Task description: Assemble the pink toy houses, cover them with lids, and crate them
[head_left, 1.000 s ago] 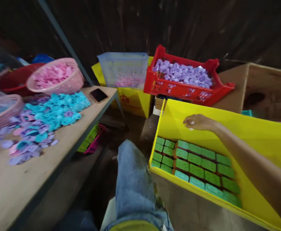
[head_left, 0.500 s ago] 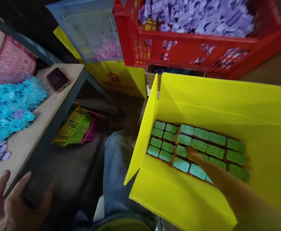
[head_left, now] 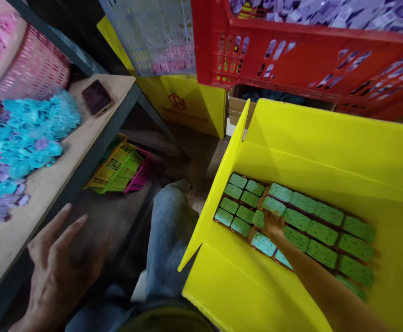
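Where right hand [head_left: 273,224] lands, green packs [head_left: 320,233] crosswise

Yellow box [head_left: 312,138]; green packs [head_left: 322,233]; red crate [head_left: 291,69]; phone [head_left: 96,97] maybe maroon.

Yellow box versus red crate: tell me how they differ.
The yellow box has smooth solid walls; the red crate has slotted walls. The yellow box holds green packs laid flat in rows, where the right hand reaches; the red crate holds a loose heap of lilac pieces. Both are open-topped.
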Demonstrator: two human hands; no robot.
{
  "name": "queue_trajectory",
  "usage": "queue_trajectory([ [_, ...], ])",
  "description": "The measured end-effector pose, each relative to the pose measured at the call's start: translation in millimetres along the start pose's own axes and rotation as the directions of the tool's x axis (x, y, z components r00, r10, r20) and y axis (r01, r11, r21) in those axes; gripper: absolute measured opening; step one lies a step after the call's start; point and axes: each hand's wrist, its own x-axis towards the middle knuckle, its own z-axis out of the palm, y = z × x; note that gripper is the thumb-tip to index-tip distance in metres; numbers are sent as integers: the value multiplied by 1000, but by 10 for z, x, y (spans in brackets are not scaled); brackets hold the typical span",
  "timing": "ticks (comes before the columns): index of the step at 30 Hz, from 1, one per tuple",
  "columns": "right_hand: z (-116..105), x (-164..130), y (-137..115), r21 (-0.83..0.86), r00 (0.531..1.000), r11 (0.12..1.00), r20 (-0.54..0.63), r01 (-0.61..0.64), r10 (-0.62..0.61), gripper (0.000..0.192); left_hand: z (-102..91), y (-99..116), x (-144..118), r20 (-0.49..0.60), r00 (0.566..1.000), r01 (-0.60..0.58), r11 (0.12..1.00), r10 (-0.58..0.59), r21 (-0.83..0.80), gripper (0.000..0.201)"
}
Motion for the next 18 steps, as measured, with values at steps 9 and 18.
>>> queue_trajectory([
  [9, 105, -72, 101, -89, 996, 993, 42, -77, 81, 33, 43, 93, 137, 116, 967, -237, 968, 227, 81, 86],
  [18, 178, 53, 133, -110, 994, 992, 78, -65, 74, 37, 125, 54, -28, 168, 973, -176, 979, 157, 106, 85],
])
